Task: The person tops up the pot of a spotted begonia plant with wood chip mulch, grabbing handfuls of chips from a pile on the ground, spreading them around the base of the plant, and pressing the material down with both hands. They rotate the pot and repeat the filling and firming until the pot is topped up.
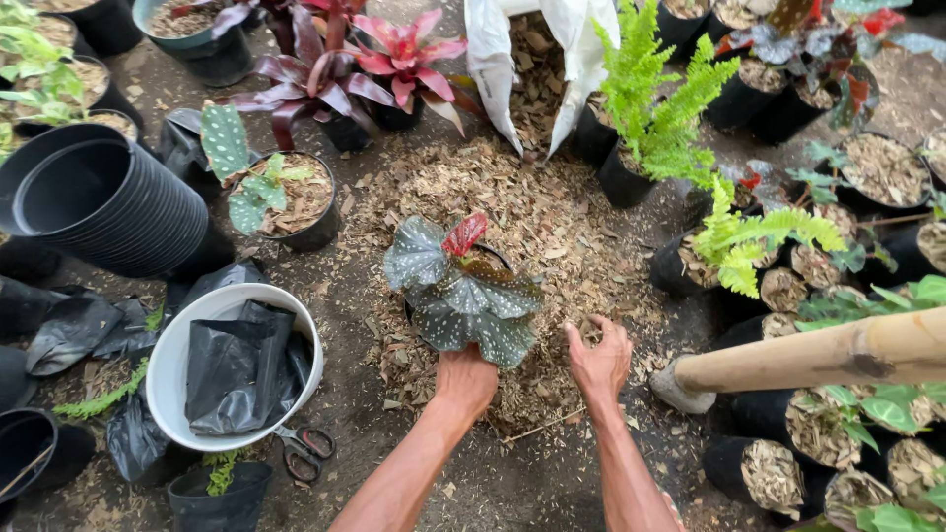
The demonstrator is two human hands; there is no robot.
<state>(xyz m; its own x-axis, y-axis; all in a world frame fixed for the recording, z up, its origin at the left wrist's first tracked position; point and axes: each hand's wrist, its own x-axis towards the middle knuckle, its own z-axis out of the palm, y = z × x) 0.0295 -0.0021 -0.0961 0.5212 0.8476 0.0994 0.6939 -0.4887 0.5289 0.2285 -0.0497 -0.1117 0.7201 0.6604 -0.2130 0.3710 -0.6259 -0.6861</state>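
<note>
1. The person's left hand reaches under the spotted-leaf plant at the middle of the scene. Its fingers are hidden beneath the leaves, so whether it grasps the pot cannot be told.
2. The right hand, just right of the plant, is cupped and curled loosely over a scoop of dry wood chips, holding no solid object.
3. The plant has dark green leaves with pale dots and one red leaf. It stands in a black pot, mostly hidden, on the near part of the chip pile spread over the ground.
4. At the far end of the pile lies an open white sack with chips showing inside.
5. To the left stands a white bucket with black plastic bags in it, and scissors lie on the ground just beside its near rim.
6. Farther left, a stack of black pots lies on its side.
7. To the right, potted ferns stand among black pots filled with chips, and a bamboo pole crosses the near right.
</note>
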